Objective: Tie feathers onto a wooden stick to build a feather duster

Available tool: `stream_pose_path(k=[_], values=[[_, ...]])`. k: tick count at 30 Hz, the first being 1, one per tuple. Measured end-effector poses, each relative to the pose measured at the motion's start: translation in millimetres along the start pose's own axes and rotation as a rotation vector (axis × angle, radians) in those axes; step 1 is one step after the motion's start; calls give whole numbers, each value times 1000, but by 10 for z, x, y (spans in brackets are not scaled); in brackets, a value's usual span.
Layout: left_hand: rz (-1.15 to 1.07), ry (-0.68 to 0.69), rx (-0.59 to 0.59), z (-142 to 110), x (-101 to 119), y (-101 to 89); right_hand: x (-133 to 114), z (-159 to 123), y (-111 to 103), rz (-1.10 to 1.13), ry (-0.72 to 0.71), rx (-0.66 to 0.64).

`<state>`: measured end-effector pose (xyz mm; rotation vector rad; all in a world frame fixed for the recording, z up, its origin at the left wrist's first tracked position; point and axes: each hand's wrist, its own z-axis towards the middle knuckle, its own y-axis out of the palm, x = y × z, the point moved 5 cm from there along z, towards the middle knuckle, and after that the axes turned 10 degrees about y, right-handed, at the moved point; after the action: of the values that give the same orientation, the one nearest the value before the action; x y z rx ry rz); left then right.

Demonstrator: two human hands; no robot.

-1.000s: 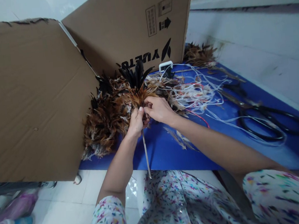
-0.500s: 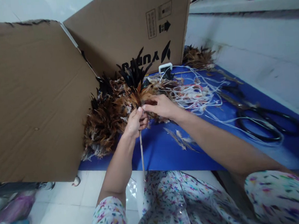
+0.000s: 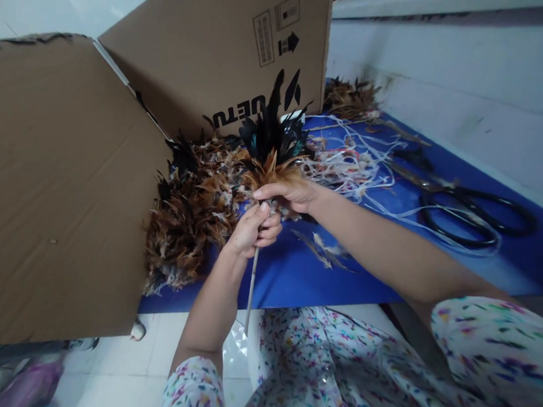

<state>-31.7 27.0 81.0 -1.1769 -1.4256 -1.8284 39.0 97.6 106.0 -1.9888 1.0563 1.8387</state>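
Observation:
My left hand (image 3: 255,229) is closed round a thin stick (image 3: 251,287), whose lower end slants down toward my lap. Black and brown feathers (image 3: 272,134) fan out from the stick's top, above both hands. My right hand (image 3: 290,195) is curled round the base of these feathers, its thumb and fingers close to my left thumb. Behind and left of my hands lies a heap of brown and black feathers (image 3: 187,217). How the feathers join the stick is hidden by my fingers.
Cardboard panels (image 3: 51,185) stand at the left and back of the blue table (image 3: 278,279). White plastic strings (image 3: 348,165) lie tangled to the right, near large black-handled scissors (image 3: 471,205). Another feather bunch (image 3: 352,98) sits by the wall; loose feathers (image 3: 323,249) lie in front.
The feathers at the stick's top have swung right and fanned wider. The stick now leans, its lower end shifted left. My right hand has wrapped further round the feather base.

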Motion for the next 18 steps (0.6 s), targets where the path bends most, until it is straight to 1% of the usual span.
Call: stream_pose_path(k=[5, 12, 14, 18], values=[[-59, -48, -13, -3, -16, 13, -41, -39, -59, -26, -28, 177], [-89, -49, -41, -2, -12, 49, -70, -52, -72, -105, -138, 328], [-75, -54, -2, 12, -9, 28, -53, -54, -78, -121, -118, 339], [-30, -69, 137, 59, 7, -37, 13, -33, -90, -135, -37, 312]])
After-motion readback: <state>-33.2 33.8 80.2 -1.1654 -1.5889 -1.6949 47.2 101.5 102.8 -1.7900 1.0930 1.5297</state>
